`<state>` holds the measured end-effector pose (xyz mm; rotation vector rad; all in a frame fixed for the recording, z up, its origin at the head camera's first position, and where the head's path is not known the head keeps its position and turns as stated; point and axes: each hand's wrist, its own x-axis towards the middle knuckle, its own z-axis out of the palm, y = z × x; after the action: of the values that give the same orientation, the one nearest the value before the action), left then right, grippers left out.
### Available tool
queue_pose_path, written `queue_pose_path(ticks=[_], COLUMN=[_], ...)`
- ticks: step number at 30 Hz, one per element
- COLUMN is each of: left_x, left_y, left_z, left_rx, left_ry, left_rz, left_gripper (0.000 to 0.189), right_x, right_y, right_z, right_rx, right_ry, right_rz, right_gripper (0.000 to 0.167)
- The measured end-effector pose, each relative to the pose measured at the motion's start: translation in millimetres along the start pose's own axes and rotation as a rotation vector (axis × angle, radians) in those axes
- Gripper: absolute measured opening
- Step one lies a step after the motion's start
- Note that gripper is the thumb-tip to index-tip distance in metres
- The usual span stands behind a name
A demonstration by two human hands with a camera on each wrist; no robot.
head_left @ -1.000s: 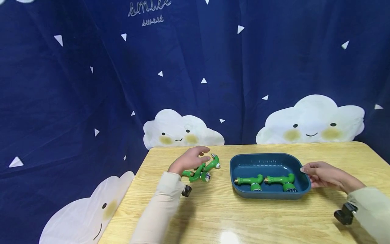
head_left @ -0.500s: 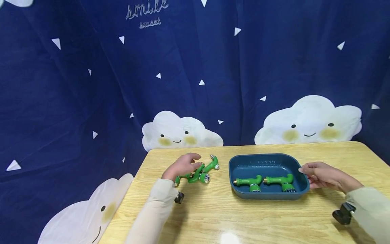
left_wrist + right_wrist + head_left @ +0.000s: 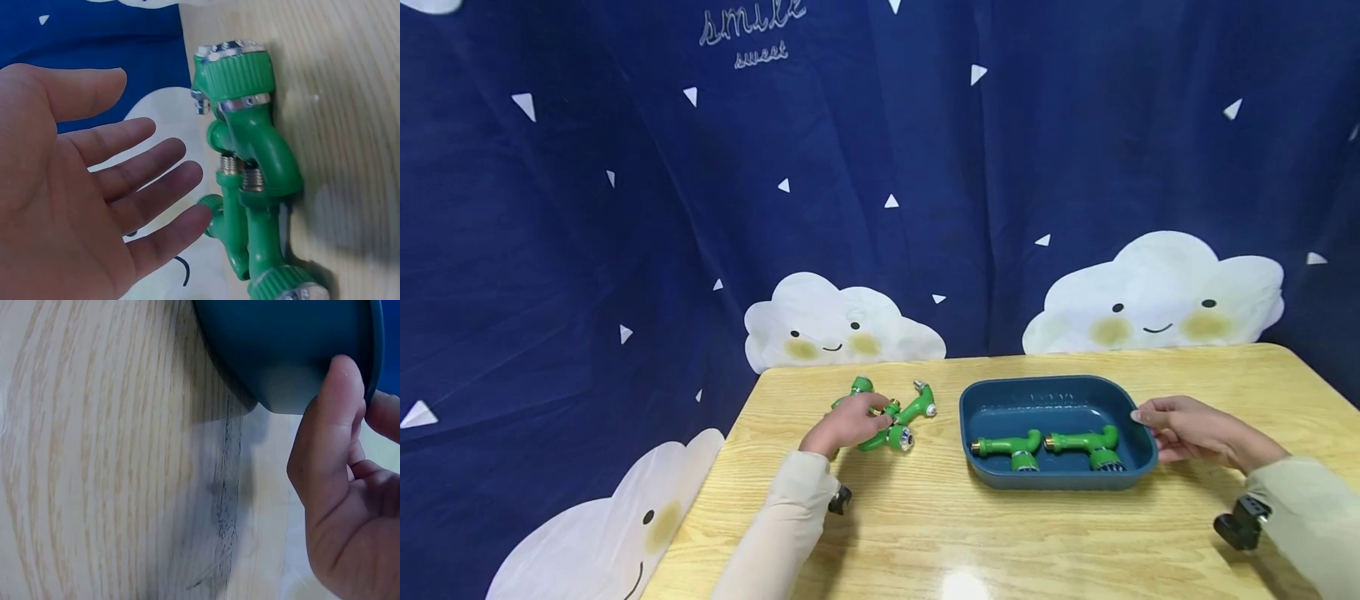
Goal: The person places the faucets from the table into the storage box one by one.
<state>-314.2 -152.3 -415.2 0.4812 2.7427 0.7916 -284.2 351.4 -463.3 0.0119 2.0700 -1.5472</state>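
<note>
In the head view my left hand [image 3: 846, 422] hovers over a loose group of green taps at the table's left. One tap [image 3: 917, 404] points away to the right, and another shows its knob [image 3: 861, 385] beyond the hand. From the left wrist, the fingers of that hand [image 3: 69, 200] are extended beside a green tap [image 3: 262, 144] with brass threads and a chrome-trimmed ribbed knob; nothing is held. My right hand [image 3: 1202, 433] pinches the right rim of a dark blue tray [image 3: 1060, 482] between thumb and fingers. Two more green taps [image 3: 1011, 446] lie inside it.
The light wooden table [image 3: 917, 533] carries everything. Behind it hangs a dark blue curtain [image 3: 850, 233] with white clouds and triangles. Each wrist wears a small black camera [image 3: 1242, 523].
My left hand has shifted left and lower over the taps. A green knob has come into sight beyond it. My right hand stays at the tray's rim.
</note>
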Motion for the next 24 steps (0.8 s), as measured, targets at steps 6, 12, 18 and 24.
queue_pose_path(ticks=[6, 12, 18, 24], left_x=[-3.4, -8.4, -9.7, -9.0], left_y=[-15.4, -27.4, -36.3, -46.6], left_z=[-0.8, -1.8, -1.0, 0.4], left_rx=[-0.022, -0.018, 0.029, 0.063], left_ry=[0.028, 0.061, 0.112, 0.161], left_rz=[-0.029, -0.066, -0.070, -0.121], left_gripper=[0.043, 0.042, 0.036, 0.039], right_x=[0.6, 1.3, 0.1, -1.4], right_y=[-1.7, -2.1, -0.9, -0.8], right_z=[0.3, -1.0, -0.5, 0.9], right_rx=[0.003, 0.016, 0.019, 0.022], right_ry=[-0.006, -0.019, -0.019, -0.022], right_rz=[-0.009, -0.017, -0.013, -0.019], right_gripper=[0.026, 0.025, 0.025, 0.025])
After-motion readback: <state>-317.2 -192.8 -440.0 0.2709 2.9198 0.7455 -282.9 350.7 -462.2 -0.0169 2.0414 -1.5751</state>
